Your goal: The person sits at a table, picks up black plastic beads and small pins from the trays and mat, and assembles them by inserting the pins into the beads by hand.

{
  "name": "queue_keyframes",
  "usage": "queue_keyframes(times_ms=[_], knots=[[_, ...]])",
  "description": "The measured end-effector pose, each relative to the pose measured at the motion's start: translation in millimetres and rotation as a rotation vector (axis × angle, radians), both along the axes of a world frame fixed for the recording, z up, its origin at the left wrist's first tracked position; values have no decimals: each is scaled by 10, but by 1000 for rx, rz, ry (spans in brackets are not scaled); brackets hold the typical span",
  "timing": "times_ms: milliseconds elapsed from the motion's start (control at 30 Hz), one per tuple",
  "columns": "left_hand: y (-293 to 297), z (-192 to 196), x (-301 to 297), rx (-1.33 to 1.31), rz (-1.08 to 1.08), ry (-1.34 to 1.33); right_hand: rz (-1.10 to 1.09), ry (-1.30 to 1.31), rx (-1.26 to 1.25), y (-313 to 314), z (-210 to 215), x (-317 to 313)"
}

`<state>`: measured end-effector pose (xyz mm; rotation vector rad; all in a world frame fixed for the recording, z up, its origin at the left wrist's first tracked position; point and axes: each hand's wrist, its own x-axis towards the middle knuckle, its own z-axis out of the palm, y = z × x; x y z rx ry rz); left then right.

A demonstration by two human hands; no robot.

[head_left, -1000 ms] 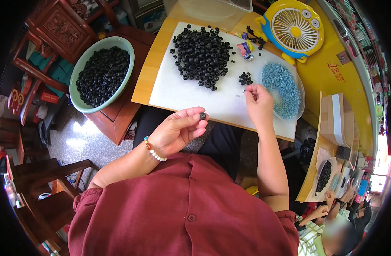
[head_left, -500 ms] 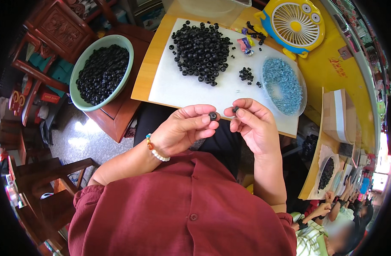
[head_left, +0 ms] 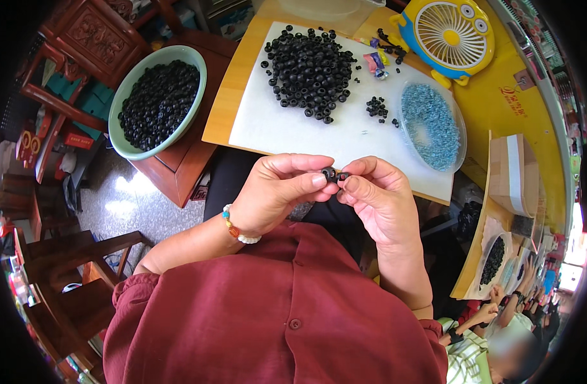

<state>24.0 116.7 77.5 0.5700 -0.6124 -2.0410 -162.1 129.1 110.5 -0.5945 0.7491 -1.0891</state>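
My left hand (head_left: pixel 274 198) pinches a black ring-shaped bead (head_left: pixel 329 172) between thumb and forefinger, held over my lap just below the table edge. My right hand (head_left: pixel 378 200) meets it fingertip to fingertip, pinching a smaller dark bead (head_left: pixel 343 176) against the first one. A white mat (head_left: pixel 344 128) on the yellow table carries a heap of black beads (head_left: pixel 309 67), a small cluster of tiny dark beads (head_left: pixel 376 107) and a clear round dish of blue beads (head_left: pixel 429 125).
A green bowl full of black beads (head_left: pixel 157 102) stands on a dark wooden stool at the left. A yellow desk fan (head_left: pixel 450 35) sits at the table's far side, a cardboard box (head_left: pixel 512 174) at the right. Another person works at the lower right (head_left: pixel 498 333).
My right hand came back from the small bead cluster on the mat and joined my left hand over my lap. Both hands now press their beads together.
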Motion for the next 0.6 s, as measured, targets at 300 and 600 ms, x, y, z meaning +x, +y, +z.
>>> queue_keyframes(times_ms=[300,600], knots=[[21,82,-17,-211,99,-200,-17,92,-51,3,-22,60],[0,79,16,-400,132,-261,-8,102,-43,18,12,54]])
